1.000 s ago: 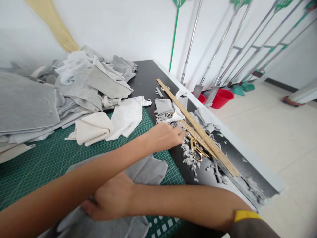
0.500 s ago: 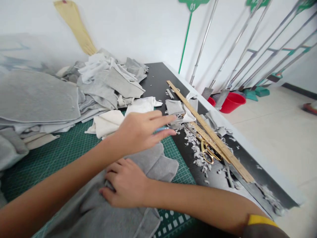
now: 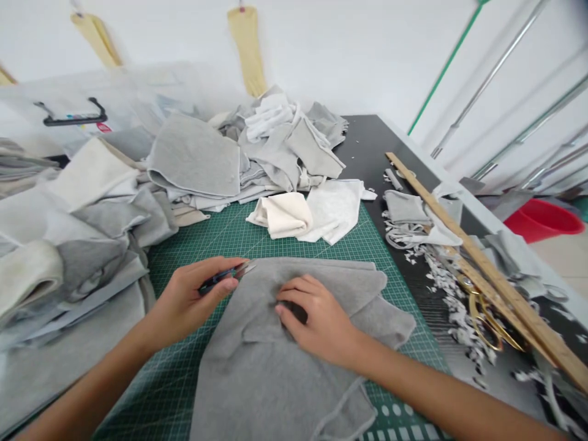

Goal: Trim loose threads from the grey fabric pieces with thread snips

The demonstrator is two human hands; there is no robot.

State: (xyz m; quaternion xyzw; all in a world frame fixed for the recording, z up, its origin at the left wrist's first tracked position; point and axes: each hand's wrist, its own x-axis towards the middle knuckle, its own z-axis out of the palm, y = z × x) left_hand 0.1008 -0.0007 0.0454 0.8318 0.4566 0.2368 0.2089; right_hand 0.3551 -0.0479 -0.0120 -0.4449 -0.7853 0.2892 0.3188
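A grey cloth (image 3: 285,373) with stitched edges lies folded and rumpled on the green cutting mat (image 3: 211,242). My left hand (image 3: 195,297) is closed around small thread snips (image 3: 225,277) with dark blue handles. Their pointed metal blades reach the cloth's upper left corner; I cannot tell whether they touch it. My right hand (image 3: 316,315) rests on the middle of the cloth, its fingers curled and gathering the fabric, the fingertips partly hidden. Just beyond the cloth sit a folded cream cloth (image 3: 287,214) and a white cloth (image 3: 337,208).
Piled grey and white cloths (image 3: 197,156) fill the back and left. Gold-handled scissors (image 3: 487,321), wooden rulers (image 3: 482,251) and fabric scraps (image 3: 459,306) line the table's right side. A clear plastic box (image 3: 138,92) stands behind; a red bucket (image 3: 544,217) is on the floor.
My left hand has swung left with the snips, from above my right hand to the cloth's upper left corner. My right hand stays on the cloth. The view has turned left.
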